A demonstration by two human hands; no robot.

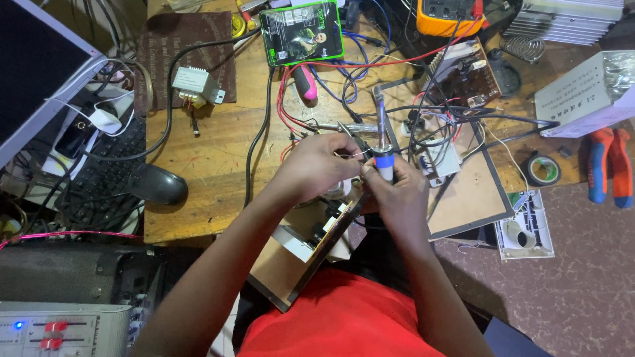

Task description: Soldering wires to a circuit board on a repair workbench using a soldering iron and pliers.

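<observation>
From the head view I see my right hand (397,192) closed around the blue grip of a soldering iron (382,142), shaft pointing up and away from me over the worktop (211,158). My left hand (317,165) is pinched shut on what looks like a thin strand of wire or solder (350,154), held just beside the iron; I cannot tell exactly which it is. Below both hands, a circuit board in a wooden frame (317,244) leans tilted against the worktop edge and over my lap. Risks, as I judge them: the tilted frame is unsupported on its lower side, so pressure from either hand could slide it off. Loose red, blue and black leads (344,66) lie tangled just beyond the iron; contact with the hot shaft could melt insulation. The fingers of the left hand sit close to the iron, so a slip could burn them. A brown circuit board (466,76) and a yellow multimeter (444,20) lie farther back, a computer mouse (159,184) well apart to the left, red-and-blue pliers (610,165) far right.
</observation>
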